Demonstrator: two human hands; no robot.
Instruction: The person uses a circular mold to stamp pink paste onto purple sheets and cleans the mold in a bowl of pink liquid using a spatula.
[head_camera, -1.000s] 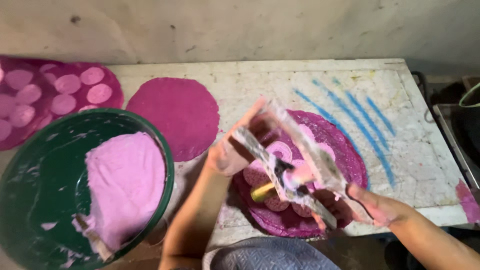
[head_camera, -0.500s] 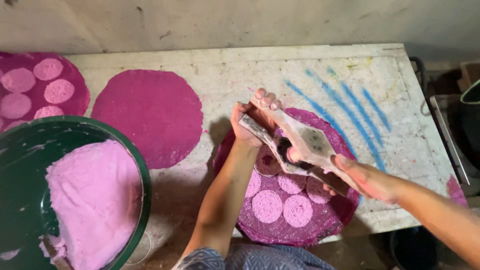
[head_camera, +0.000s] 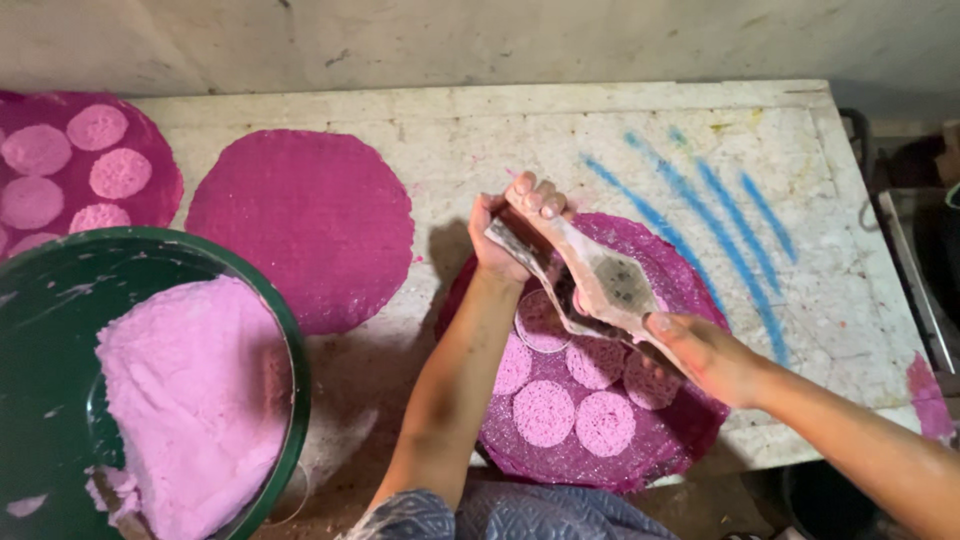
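My left hand (head_camera: 512, 228) and my right hand (head_camera: 700, 352) each grip one end of a clear, smeared plastic sheet (head_camera: 608, 285). The sheet is stretched between them, a little above a round magenta mat (head_camera: 640, 455). On that mat lie several pale pink discs (head_camera: 543, 412), partly hidden under the sheet and my right hand. My left hand is over the mat's far left edge, my right hand over its right half.
A green basin (head_camera: 285, 330) holding a lump of pink dough (head_camera: 190, 400) sits at the near left. A bare magenta mat (head_camera: 300, 225) lies behind it, and another mat (head_camera: 160, 205) with pink discs at far left. Blue streaks (head_camera: 720, 215) mark the white table (head_camera: 480, 130).
The sheet came down from close to the camera to just above the mat, still held at both ends. Pink discs beneath it have come into view.
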